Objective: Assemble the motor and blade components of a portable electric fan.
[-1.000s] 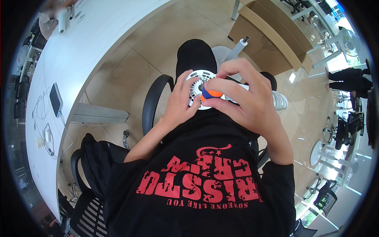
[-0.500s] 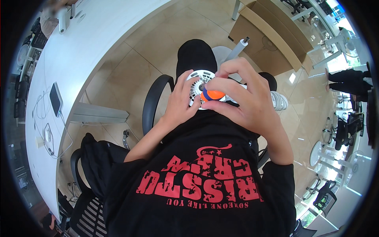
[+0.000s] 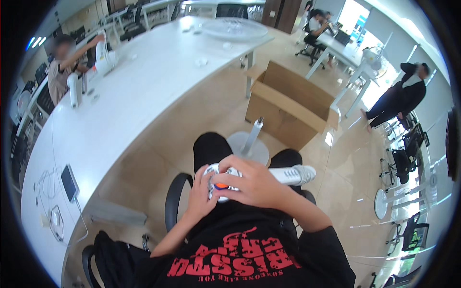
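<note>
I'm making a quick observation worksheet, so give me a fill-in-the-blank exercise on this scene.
The right hand holds a round piece coloured dark blue and ____.
The left hand holds a mostly ____ device.
The cardboard box stands on the ____.
The black shirt bears ____ lettering.

Missing words: orange; white; floor; red.

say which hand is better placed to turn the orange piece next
Likely the right: the right hand has its fingers around the orange piece, while the left hand holds the edge of the white round part, apparently steadying it.
</note>
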Demonstrator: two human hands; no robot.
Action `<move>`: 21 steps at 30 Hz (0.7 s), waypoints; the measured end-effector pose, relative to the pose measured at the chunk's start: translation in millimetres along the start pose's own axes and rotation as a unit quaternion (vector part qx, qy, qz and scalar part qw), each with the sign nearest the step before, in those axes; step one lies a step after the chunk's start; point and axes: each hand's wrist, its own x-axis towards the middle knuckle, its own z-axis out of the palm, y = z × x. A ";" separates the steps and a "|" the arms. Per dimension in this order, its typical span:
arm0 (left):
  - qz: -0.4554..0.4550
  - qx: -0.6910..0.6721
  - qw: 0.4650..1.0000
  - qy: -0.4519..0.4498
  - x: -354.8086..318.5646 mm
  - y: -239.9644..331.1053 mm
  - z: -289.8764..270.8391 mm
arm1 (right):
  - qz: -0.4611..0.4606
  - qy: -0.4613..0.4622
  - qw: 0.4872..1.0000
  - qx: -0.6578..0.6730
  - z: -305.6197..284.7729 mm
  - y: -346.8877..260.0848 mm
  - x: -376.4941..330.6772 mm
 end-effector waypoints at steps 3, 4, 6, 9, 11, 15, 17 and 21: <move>0.006 0.017 1.000 0.012 -8.5 5.6 0.1 | 0.002 0.008 1.000 -0.017 -2.0 -6.1 -1.5; -0.008 0.013 1.000 0.006 -9.4 7.0 0.1 | -0.003 0.017 1.000 0.002 -0.9 -4.6 -2.9; -0.014 0.008 1.000 0.003 -9.1 7.9 0.1 | -0.001 0.014 0.999 0.033 -2.1 -4.5 -5.4; -0.002 0.016 1.000 0.002 -8.5 1.8 1.7 | 0.042 -0.031 0.997 0.052 -6.4 -6.4 -8.2; 0.009 0.011 1.000 0.002 -3.5 3.6 4.1 | 0.038 -0.019 0.999 0.030 -5.3 -7.3 -10.1; -0.005 0.030 0.999 0.012 -12.7 5.1 -2.2 | 0.037 0.006 0.999 0.028 6.1 -9.9 -6.8; -0.002 0.027 1.000 0.010 -12.5 3.7 -1.5 | 0.038 0.017 0.999 0.022 10.8 -10.5 -7.8; 0.006 0.019 1.000 0.012 -11.9 4.3 0.1 | 0.041 0.023 0.998 0.038 13.6 -10.8 -9.7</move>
